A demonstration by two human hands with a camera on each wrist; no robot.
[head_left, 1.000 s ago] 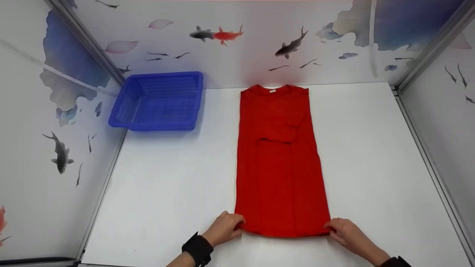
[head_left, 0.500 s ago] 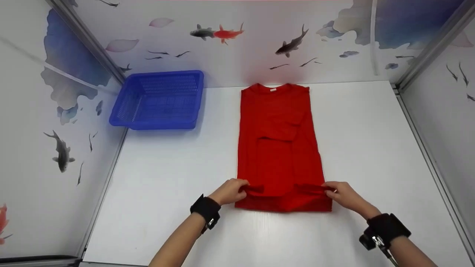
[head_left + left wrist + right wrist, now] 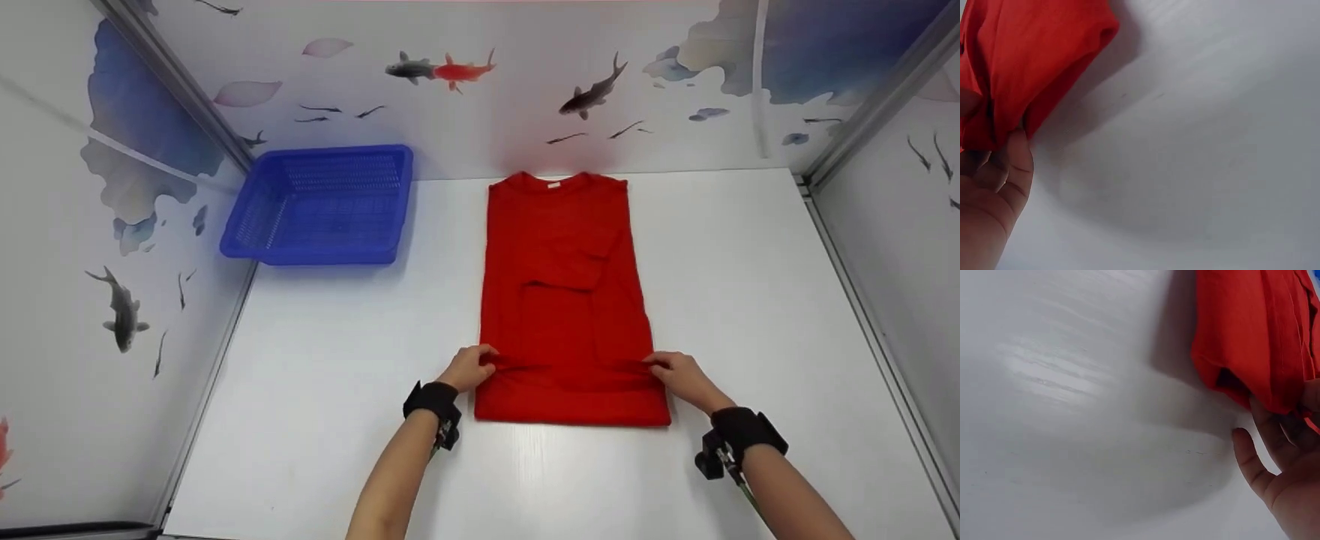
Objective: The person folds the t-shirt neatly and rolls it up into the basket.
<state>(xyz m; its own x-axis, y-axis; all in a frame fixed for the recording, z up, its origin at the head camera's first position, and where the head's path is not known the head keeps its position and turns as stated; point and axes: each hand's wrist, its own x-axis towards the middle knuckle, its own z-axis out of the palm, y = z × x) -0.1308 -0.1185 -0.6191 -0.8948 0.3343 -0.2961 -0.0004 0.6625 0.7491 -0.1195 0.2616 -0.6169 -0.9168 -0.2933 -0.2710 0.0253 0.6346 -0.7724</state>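
Note:
A red T-shirt point(image 3: 559, 322) lies lengthwise on the white table point(image 3: 360, 360), its sides folded inward and its collar at the far edge. Its bottom end is turned up into a band across the front. My left hand point(image 3: 469, 367) pinches the left corner of the turned-up hem, and in the left wrist view the fingers point(image 3: 1019, 160) reach under the cloth. At the opposite corner my right hand point(image 3: 681, 377) pinches the hem the same way. The right wrist view shows one finger point(image 3: 1249, 458) held away from the fabric.
A blue plastic basket point(image 3: 322, 206) with slotted walls stands at the back left. Printed panels with fish enclose the table at the back point(image 3: 525, 82) and both sides. Black straps point(image 3: 433, 405) with small cameras are worn on both wrists.
Both hands have carried the hem from the near end up over the shirt, making it shorter. The turned-up band now lies flatter than half a second ago. The basket has stayed put.

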